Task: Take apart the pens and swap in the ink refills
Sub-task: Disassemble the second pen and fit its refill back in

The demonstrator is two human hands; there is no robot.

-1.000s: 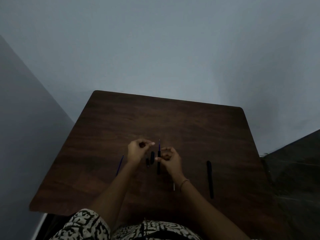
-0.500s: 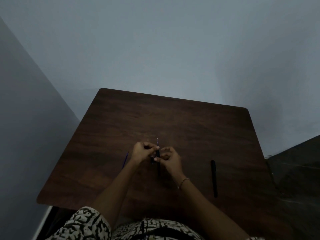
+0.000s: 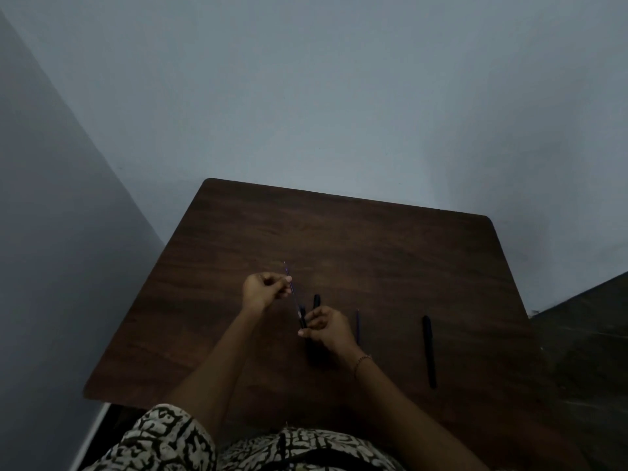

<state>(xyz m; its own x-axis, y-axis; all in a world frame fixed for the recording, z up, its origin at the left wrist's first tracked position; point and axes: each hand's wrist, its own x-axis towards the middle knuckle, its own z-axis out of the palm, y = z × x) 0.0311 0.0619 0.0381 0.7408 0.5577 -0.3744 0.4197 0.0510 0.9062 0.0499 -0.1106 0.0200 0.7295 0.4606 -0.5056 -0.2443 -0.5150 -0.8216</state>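
Observation:
My left hand [image 3: 263, 289] pinches a thin blue ink refill [image 3: 291, 287] whose tip points up and away, its lower end at the mouth of a black pen barrel [image 3: 302, 319]. My right hand [image 3: 328, 329] grips that barrel. A black pen cap or part [image 3: 316, 301] lies just beyond my right hand. Another thin refill [image 3: 358, 326] lies on the table right of my right hand. A whole black pen [image 3: 429, 351] rests further right.
The dark wooden table [image 3: 339, 239] stands against a grey wall, with another wall close on the left. The floor drops away dark past the table's right edge [image 3: 577, 334]. My patterned clothing [image 3: 170, 440] fills the bottom.
My left hand has taken the refill and drawn it up and left, mostly out of the barrel. The hands have moved apart. The view has shifted, and a refill now shows right of my hand.

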